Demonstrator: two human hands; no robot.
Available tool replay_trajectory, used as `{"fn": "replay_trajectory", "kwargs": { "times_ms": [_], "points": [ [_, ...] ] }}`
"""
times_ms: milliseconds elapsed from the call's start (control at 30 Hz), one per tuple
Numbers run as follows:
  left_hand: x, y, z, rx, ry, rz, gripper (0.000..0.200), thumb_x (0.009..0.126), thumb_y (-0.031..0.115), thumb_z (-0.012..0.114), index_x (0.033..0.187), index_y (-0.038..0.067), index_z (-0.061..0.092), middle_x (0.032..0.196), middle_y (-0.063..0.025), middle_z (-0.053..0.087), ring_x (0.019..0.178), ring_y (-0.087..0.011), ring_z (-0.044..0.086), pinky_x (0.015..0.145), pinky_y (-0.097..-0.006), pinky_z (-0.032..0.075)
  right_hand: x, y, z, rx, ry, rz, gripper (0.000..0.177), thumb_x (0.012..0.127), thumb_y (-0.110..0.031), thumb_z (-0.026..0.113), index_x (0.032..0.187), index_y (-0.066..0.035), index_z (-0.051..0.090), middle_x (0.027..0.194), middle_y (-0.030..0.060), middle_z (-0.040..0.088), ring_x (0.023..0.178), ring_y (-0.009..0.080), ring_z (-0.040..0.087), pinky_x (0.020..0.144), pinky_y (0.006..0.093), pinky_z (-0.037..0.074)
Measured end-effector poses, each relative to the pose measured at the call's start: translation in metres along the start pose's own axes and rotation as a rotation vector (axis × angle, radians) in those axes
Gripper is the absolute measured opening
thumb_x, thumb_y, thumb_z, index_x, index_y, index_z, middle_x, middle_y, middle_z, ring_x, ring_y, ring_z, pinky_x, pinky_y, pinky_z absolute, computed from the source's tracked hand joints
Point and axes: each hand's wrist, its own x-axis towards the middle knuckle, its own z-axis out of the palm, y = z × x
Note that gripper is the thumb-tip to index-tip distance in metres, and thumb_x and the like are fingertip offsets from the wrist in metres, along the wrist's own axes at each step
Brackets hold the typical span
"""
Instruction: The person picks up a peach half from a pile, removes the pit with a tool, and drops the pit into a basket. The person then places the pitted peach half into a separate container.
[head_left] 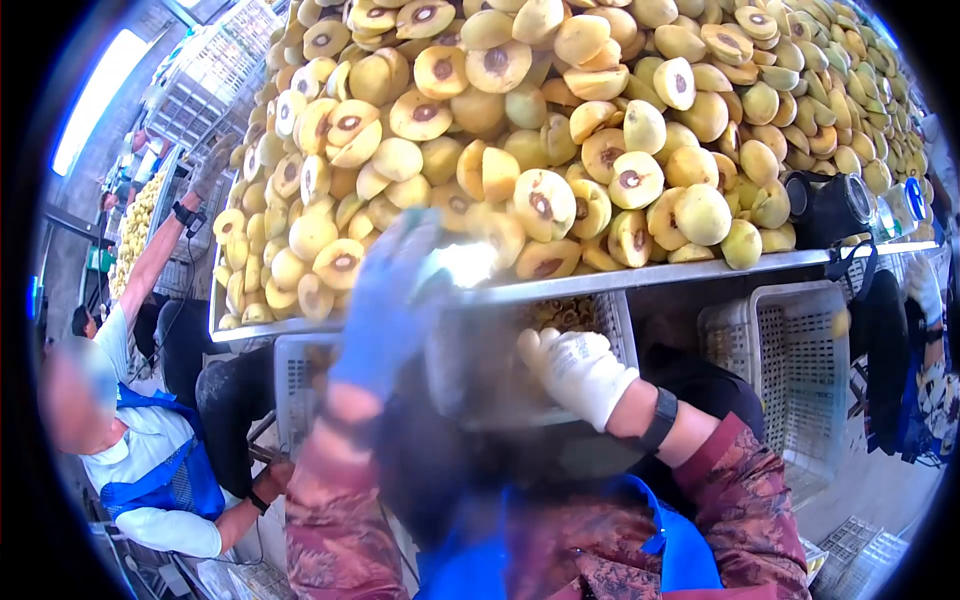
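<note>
A large heap of halved yellow fruit (500, 120), many with brown pits showing, lies on a metal table (560, 288). My left hand (392, 300), in a blue glove and smeared by motion, is over the table's front edge beside the nearest fruit; its fingers cannot be made out. My right hand (578, 370), in a white glove, is below the edge with its fingers curled together, above a grey crate (622, 330) that holds small brown pieces (565, 314). Whatever the right fingers hold is hidden.
Another grey crate (810, 370) stands at the right, and one (295, 385) at the left. A black cylindrical container (828, 205) rests on the table's right end. A co-worker in a blue apron (185, 475) sits at the left; another person's gloved hand (922, 285) is far right.
</note>
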Motion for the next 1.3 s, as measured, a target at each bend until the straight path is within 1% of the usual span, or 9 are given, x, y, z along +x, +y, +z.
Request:
{"fn": "replay_trajectory", "kwargs": {
  "times_ms": [100,300,400,533,700,800,1067,1133,1300],
  "points": [
    [0.048,0.001,0.042,0.011,-0.129,0.19,0.063,0.077,0.005,0.066,0.138,0.009,0.049,0.14,-0.0156,0.049,0.132,-0.0337,0.043,0.111,-0.0409,0.034,0.0,0.006,-0.006,0.152,0.141,-0.003,0.007,0.086,-0.01,0.053,0.089,-0.007,0.048,0.066,0.0137,0.057,0.053,0.0304,0.062,0.043,0.0419,0.045],
    [0.046,-0.012,0.064,-0.111,-0.213,0.07,0.063,0.074,0.003,0.064,0.136,0.007,0.051,0.132,-0.0183,0.055,0.126,-0.0366,0.049,0.108,-0.0404,0.039,0.01,0.021,-0.049,0.883,0.156,0.288,0.031,0.087,-0.02,0.062,0.11,-0.002,0.051,0.088,0.0244,0.063,0.077,0.0435,0.063,0.072,0.0458,0.051],
    [0.045,-0.006,0.054,-0.264,-0.335,-0.113,0.062,0.075,0.004,0.064,0.135,0.005,0.05,0.129,-0.0197,0.057,0.123,-0.0369,0.052,0.106,-0.0396,0.04,0.017,0.02,-0.058,1.273,0.035,0.567,0.036,0.087,-0.022,0.064,0.114,-0.001,0.05,0.091,0.0216,0.064,0.084,0.0361,0.064,0.078,0.0427,0.05],
    [0.031,-0.011,0.054,-0.332,-0.238,-0.254,0.06,0.075,0.004,0.064,0.134,0.001,0.051,0.124,-0.0156,0.06,0.115,-0.0272,0.057,0.099,-0.0339,0.044,0.021,0.015,-0.039,1.165,0.113,0.465,0.04,0.088,-0.023,0.064,0.118,-0.001,0.05,0.099,0.0223,0.064,0.093,0.0343,0.063,0.084,0.0422,0.049],
    [0.016,0.014,0.033,-1.322,0.151,-0.676,0.042,0.076,-0.001,0.064,0.117,-0.001,0.052,0.107,-0.0113,0.06,0.096,-0.0171,0.062,0.083,-0.0287,0.051,0.023,0.002,-0.039,1.12,0.176,0.344,0.044,0.088,-0.024,0.064,0.12,0.001,0.048,0.105,0.0235,0.063,0.1,0.0369,0.062,0.087,0.0428,0.048],
    [0.003,0.03,0.033,-1.438,0.226,-0.719,0.042,0.078,-0.001,0.062,0.118,-0.002,0.051,0.11,-0.0114,0.059,0.095,-0.0179,0.062,0.086,-0.0291,0.05,0.023,-0.001,-0.031,0.975,0.218,0.234,0.046,0.088,-0.024,0.065,0.121,0.002,0.047,0.107,0.0258,0.063,0.101,0.0393,0.061,0.086,0.0442,0.048],
    [-0.018,0.06,0.042,-1.501,0.275,-0.62,0.042,0.095,0.026,0.056,0.126,-0.001,0.052,0.121,-0.0132,0.06,0.109,-0.023,0.059,0.097,-0.0366,0.048,0.016,-0.006,-0.03,0.806,0.186,0.243,0.042,0.087,-0.023,0.063,0.117,0.002,0.047,0.092,0.0261,0.064,0.087,0.0426,0.063,0.076,0.0496,0.049],
    [-0.023,0.052,0.054,-0.804,0.207,-0.381,0.042,0.097,0.035,0.054,0.122,0.001,0.055,0.115,-0.0113,0.062,0.106,-0.0221,0.06,0.094,-0.0363,0.049,0.015,-0.007,-0.03,0.785,0.176,0.236,0.039,0.086,-0.022,0.063,0.113,0.002,0.048,0.089,0.0255,0.064,0.084,0.0427,0.063,0.073,0.0505,0.049],
    [-0.02,0.062,0.059,-0.901,0.285,-0.449,0.046,0.099,0.039,0.05,0.123,0.001,0.055,0.115,-0.0118,0.062,0.107,-0.0233,0.06,0.094,-0.0367,0.048,0.012,-0.007,-0.029,0.742,0.197,0.212,0.031,0.086,-0.018,0.061,0.107,0.002,0.049,0.085,0.025,0.063,0.081,0.0429,0.063,0.071,0.0511,0.049]
  ]
}}
